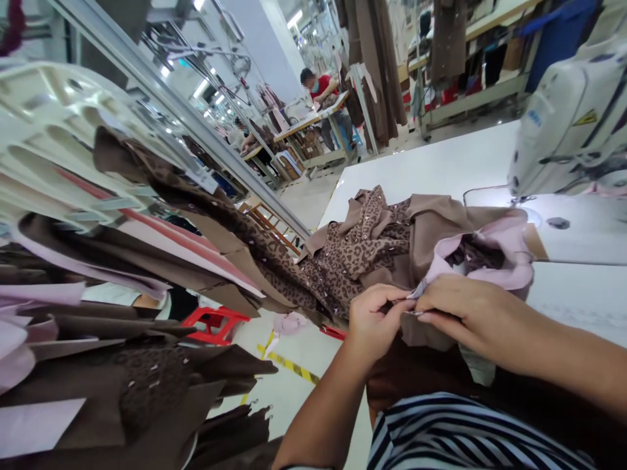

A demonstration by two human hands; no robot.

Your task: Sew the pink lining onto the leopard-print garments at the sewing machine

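Note:
A brown garment with leopard-print panels and a pink inner layer lies bunched over the near edge of the white table. My left hand pinches the fabric edge between thumb and forefinger. Right beside it, my right hand grips the same edge, its fingertips almost touching the left ones. The exact layers between the fingers are too small to make out. A round opening in the pink layer shows dark patterned cloth inside, just beyond my right hand.
A white sewing machine stands on the white tabletop at the right. Brown, pink and leopard-print pieces hang from a pale rack at the left. Below are a red stool and yellow-black floor tape. A person works farther back.

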